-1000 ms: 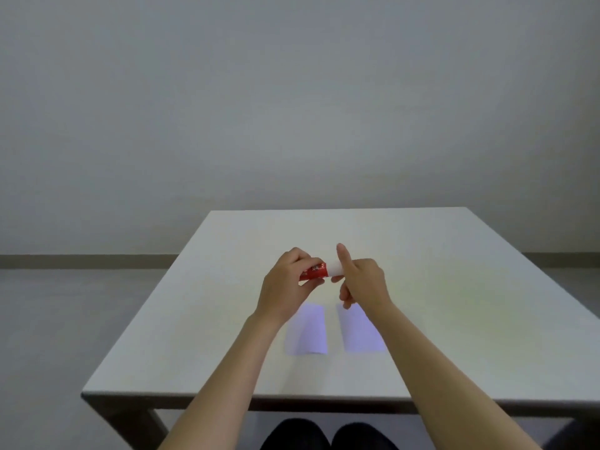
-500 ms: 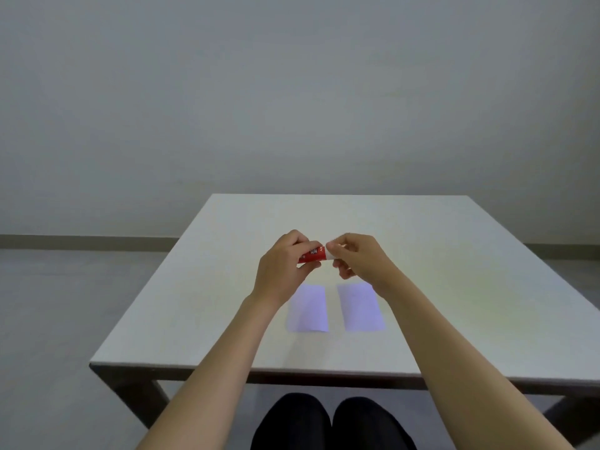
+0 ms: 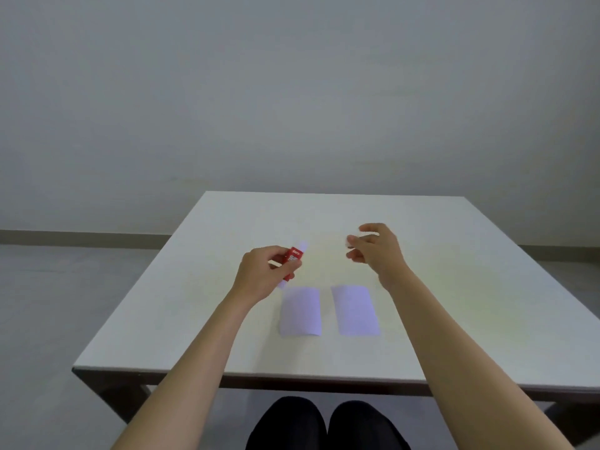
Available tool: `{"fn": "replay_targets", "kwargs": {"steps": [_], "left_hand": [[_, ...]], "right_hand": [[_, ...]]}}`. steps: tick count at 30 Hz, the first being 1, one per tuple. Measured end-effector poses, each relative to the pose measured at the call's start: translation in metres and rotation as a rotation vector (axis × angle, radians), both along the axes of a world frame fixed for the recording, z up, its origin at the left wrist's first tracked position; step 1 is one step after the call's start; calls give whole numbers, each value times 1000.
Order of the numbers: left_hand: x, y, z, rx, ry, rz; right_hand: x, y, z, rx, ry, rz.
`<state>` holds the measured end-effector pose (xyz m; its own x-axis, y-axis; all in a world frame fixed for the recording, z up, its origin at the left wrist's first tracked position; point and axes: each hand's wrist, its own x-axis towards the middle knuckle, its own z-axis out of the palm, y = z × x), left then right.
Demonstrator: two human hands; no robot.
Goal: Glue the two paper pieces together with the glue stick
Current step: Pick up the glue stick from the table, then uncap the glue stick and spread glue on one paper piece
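Note:
Two pale lilac paper pieces lie side by side on the white table (image 3: 454, 303): the left paper (image 3: 301, 311) and the right paper (image 3: 355, 310), a small gap between them. My left hand (image 3: 263, 274) holds the red glue stick (image 3: 293, 256) tilted above the table, just beyond the left paper, its whitish uncapped tip pointing up and away. My right hand (image 3: 376, 248) hovers further right and back, fingers pinched on the small white cap (image 3: 352, 242), mostly hidden by the fingers.
The table's near edge (image 3: 292, 378) runs just above my dark-clothed knees (image 3: 324, 427). A grey floor lies to the left and a plain wall (image 3: 292, 92) stands behind the table.
My hands, joined at the glue stick before, have parted. The right hand pulled the cap off and moved right; the left hand keeps the stick, now tilted with its tip bare.

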<state>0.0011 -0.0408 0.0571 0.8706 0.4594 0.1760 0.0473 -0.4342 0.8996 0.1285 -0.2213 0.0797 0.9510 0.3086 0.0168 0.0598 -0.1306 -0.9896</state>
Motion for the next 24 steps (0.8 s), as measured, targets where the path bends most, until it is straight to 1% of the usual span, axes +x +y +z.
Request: {"fn": "replay_targets", "kwargs": {"steps": [1, 3, 4, 6, 8, 11, 15, 17, 20, 22, 23, 24], "left_hand": [[-3, 4, -2, -126, -32, 15], [-8, 11, -3, -397, -90, 34], [-10, 13, -3, -499, -112, 34], [-13, 15, -3, -600, -141, 30], [-13, 14, -3, -611, -150, 12], [-10, 11, -3, -570, -137, 9], [-7, 8, -4, -612, -160, 21], [-6, 7, -4, -641, -180, 38], [-4, 7, -4, -604, -192, 94], [-2, 5, -2, -579, -209, 123], [-1, 4, 0, -573, -222, 136], [1, 3, 2, -578, -240, 149]], "right_hand": [[9, -3, -5, -34, -7, -74], [24, -10, -17, -221, -93, -170], [29, -14, -23, -323, -144, -196], [34, -20, -41, -464, -209, -209], [35, -25, -58, -551, -226, -202], [34, -28, -75, -680, -286, -187], [32, -28, -83, -764, -364, -170], [30, -28, -84, -766, -344, -167], [28, -28, -81, -712, -307, -137], [26, -24, -72, -724, -392, -146], [24, -19, -65, -701, -458, -169], [18, -12, -56, -627, -512, -181]]}}
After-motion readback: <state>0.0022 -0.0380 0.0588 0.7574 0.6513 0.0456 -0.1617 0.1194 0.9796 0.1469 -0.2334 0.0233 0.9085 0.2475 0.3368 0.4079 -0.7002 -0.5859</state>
